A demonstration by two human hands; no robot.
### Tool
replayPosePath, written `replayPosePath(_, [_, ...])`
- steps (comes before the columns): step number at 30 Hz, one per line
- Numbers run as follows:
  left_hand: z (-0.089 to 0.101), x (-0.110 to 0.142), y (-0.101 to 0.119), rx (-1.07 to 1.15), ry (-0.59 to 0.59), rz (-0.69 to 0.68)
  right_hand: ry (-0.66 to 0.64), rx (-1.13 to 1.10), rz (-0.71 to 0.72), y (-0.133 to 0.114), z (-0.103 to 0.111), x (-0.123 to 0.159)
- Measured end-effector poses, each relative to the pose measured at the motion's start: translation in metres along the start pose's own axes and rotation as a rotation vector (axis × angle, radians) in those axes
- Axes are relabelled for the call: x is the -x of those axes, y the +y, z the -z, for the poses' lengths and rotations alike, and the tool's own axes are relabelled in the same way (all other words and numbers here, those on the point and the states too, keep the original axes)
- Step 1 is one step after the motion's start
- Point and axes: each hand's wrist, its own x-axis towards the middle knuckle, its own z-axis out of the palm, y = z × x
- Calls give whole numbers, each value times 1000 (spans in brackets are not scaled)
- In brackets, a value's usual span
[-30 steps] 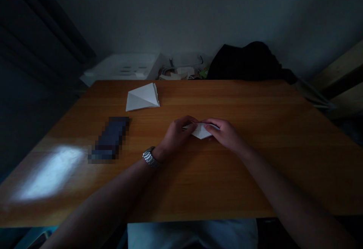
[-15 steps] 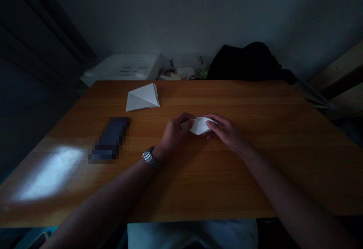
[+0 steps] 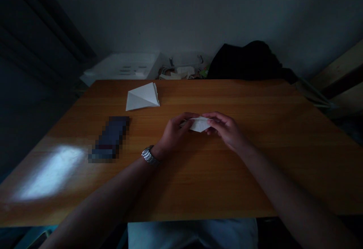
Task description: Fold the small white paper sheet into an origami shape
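The left hand (image 3: pixel 173 131) and the right hand (image 3: pixel 230 131) are each curled nearly closed, pinching opposite ends of a small folded white paper (image 3: pixel 200 125) between thumb and fingers, so that it spans the gap between them. Beyond the left hand and off to its left, a larger folded sheet (image 3: pixel 143 97) lies on the table (image 3: pixel 204 188), while a dark, pixelated flat object (image 3: pixel 112 137) rests farther left of that hand, nearer the wearer than the sheet.

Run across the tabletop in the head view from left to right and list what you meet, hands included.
Bright patch of light, pixelated dark object, larger folded white paper, left hand, smaller folded white paper, right hand.
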Motion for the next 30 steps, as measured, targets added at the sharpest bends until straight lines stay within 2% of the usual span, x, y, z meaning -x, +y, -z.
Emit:
replayPosePath(7, [-1, 1, 9, 46, 3, 25, 10, -48, -45, -2, -1, 0])
replayPosePath(15, [1, 1, 10, 10, 21, 35, -47, -75, -92, -4, -1, 1])
replayPosePath(18, [2, 1, 10, 14, 13, 21, -87, -91, -79, -4, 0, 1])
replayPosePath(26, [1, 1, 5, 43, 0, -24, 14, 12, -10, -2, -1, 0])
replayPosePath(30, [0, 1, 5, 100, -9, 35, 5, 86, 49, -1, 0, -1])
